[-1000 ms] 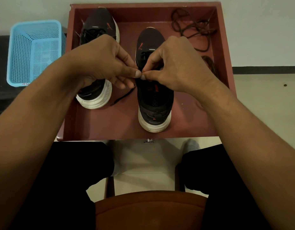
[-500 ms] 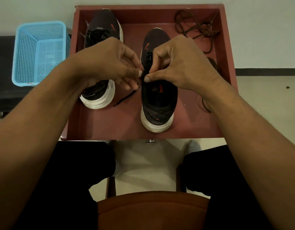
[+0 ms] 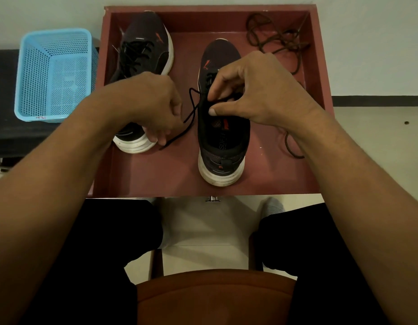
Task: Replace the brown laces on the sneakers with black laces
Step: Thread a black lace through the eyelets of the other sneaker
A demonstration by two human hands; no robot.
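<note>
left hand (image 3: 151, 106) moved left off right sneaker (image 3: 223, 141) | its grip unclear | right hand (image 3: 262, 90) pinches black lace (image 3: 193, 106)

Head-worn camera looks steeply down, close over the tray (image 3: 175, 174).

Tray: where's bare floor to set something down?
Bare: the near strip of the tray, from the heels to the near wall, and the far floor between the left sneaker toe and the brown laces. Crowded: between it and the right sneaker, where the left hand holds the black lace; brown laces line the right wall.
</note>
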